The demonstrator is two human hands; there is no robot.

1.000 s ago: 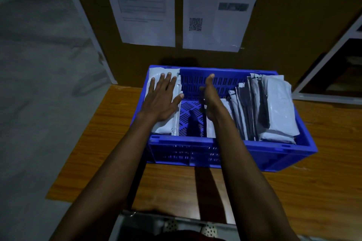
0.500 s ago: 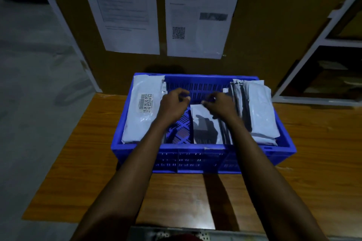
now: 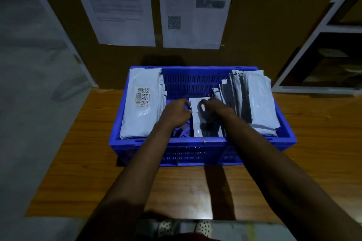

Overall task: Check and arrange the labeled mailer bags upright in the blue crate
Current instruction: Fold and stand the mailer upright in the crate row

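A blue crate [image 3: 195, 143] stands on a wooden table. Against its left wall leans a white mailer bag [image 3: 143, 103] with a barcode label facing up, more bags behind it. Several white and grey mailer bags [image 3: 252, 100] stand packed at the right end. In the middle gap one small white mailer bag [image 3: 203, 123] is tilted toward me. My left hand [image 3: 176, 113] pinches its upper left edge, fingers curled. My right hand [image 3: 213, 107] grips its top right edge. The bag's lower part lies in shadow.
The wooden table [image 3: 98, 162] ends at its left edge beside a grey floor. Two printed sheets [image 3: 156, 6] hang on the brown board behind the crate. A white-framed shelf [image 3: 323, 55] stands at the right. Sandalled feet [image 3: 184, 227] show below.
Both hands left the flanking bags, moved to the middle gap and curled onto the small bag, which now tilts further toward me. The labeled left bag is uncovered.
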